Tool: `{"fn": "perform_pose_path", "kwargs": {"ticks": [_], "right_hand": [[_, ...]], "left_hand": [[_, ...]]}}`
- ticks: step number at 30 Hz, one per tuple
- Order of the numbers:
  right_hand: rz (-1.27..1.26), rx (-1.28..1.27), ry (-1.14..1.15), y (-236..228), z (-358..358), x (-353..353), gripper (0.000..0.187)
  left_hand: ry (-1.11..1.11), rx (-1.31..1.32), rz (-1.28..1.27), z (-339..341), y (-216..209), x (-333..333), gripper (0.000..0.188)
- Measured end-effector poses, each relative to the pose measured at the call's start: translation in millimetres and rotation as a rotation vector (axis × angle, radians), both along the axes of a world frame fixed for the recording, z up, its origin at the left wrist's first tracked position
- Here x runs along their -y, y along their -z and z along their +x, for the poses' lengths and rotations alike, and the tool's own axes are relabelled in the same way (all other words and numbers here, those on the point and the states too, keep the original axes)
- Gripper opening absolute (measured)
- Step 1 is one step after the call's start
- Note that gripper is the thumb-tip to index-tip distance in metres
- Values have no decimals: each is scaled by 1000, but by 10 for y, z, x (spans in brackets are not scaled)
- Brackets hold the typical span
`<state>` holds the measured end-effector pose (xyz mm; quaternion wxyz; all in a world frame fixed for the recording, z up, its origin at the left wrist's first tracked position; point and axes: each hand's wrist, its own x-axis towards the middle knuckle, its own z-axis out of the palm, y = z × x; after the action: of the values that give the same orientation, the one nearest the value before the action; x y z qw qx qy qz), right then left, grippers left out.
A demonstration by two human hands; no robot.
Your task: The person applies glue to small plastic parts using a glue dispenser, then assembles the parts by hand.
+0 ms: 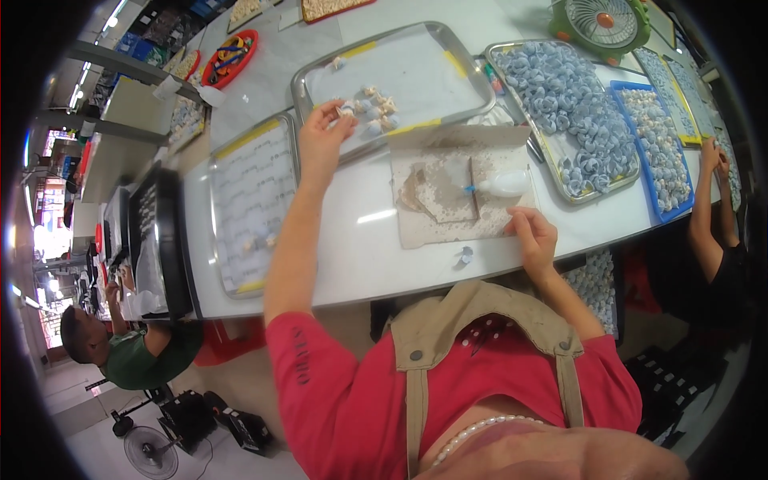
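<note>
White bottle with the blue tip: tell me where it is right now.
In the head view, the white bottle lies at the right side of the stained cardboard, just beyond the right hand, its blue tip pointing left.

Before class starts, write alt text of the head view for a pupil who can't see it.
A person's left hand pinches a small pale piece over a paper-lined tray; the right hand is at the edge of stained cardboard bearing a white bottle. Farther right, blue-grey pieces fill another tray.
</note>
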<state>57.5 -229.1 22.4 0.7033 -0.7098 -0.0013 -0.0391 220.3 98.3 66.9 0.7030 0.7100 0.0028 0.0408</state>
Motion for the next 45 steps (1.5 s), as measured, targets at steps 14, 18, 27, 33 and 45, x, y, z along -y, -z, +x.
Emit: {"fn": "perform_pose_path", "kwargs": {"ticks": [14,18,27,33,45], "right_hand": [[-283,290,-79,-659,376,8,15],[-445,717,-41,-1182,1048,-122,20],[-487,765,-165,-957,1113,-367,26],[-481,611,-92,-802,865,-93,25],[-820,277,-45,-175,511,199,42]], "left_hand": [[154,-22,-814,125,-151,871,32],[243,-68,-828,-53,-280,1009,28],[319,-190,-694,-535,-210,1153,27],[311,-238,-655,-707,-224,1090,31],[224,-337,-604,-1414,-77,1066,33]]}}
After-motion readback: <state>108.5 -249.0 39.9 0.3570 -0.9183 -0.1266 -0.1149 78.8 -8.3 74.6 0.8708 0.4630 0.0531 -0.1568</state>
